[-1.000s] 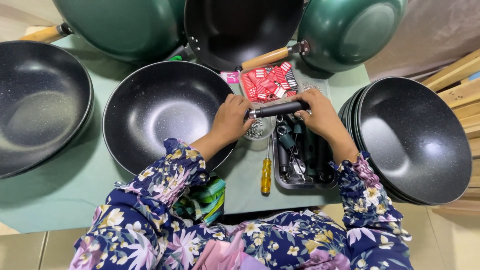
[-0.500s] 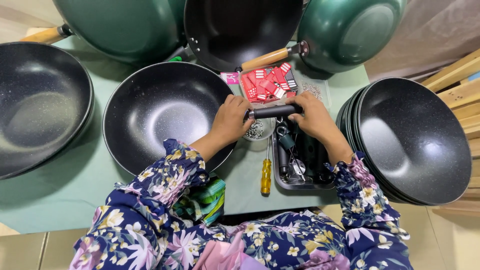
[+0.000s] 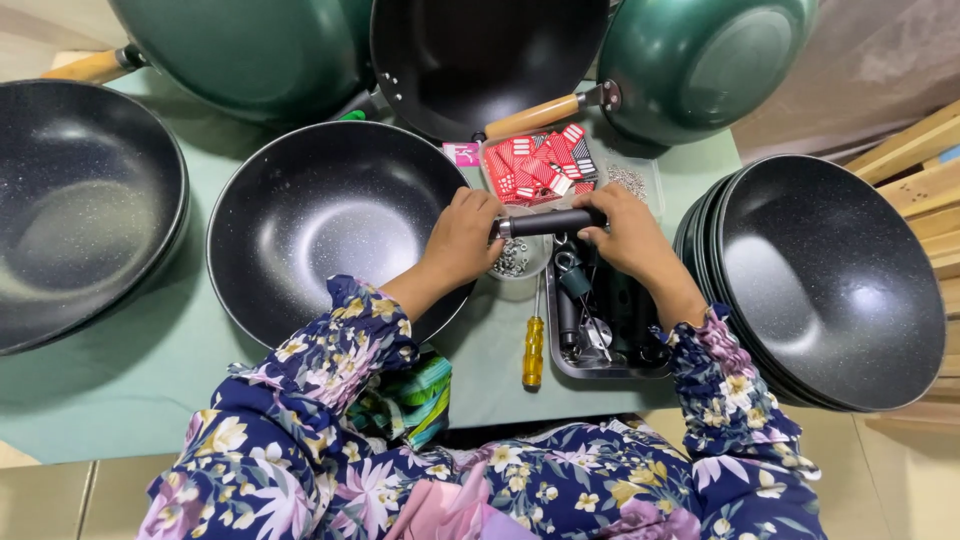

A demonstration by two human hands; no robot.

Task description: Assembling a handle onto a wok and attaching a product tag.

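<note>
Both sets of fingers are clamped on one black pan handle (image 3: 550,221), held level just above the middle of the desk (image 3: 120,390). The left hand (image 3: 462,238) wraps the handle's metal-collared end at its 9 o'clock side; the right hand (image 3: 627,232) grips the other end at 3 o'clock.

Directly beneath the left hand sits a small clear cup of screws (image 3: 515,262). At 6 o'clock from the handle lies a metal tray (image 3: 600,335) with more black handles and metal fittings in it, and just beside the tray, at its 9 o'clock, a yellow-handled screwdriver (image 3: 533,345) lies on the pale green desk. At 12 o'clock from the handle is a clear box of red packets (image 3: 538,168).

A black speckled wok (image 3: 325,215) rests at 9 o'clock, touching the left wrist. A stack of black woks (image 3: 825,280) stands at 3 o'clock. Another black wok (image 3: 80,210) lies further out at 9 o'clock. Green woks with wooden handles (image 3: 700,60) lean across 12 o'clock.
</note>
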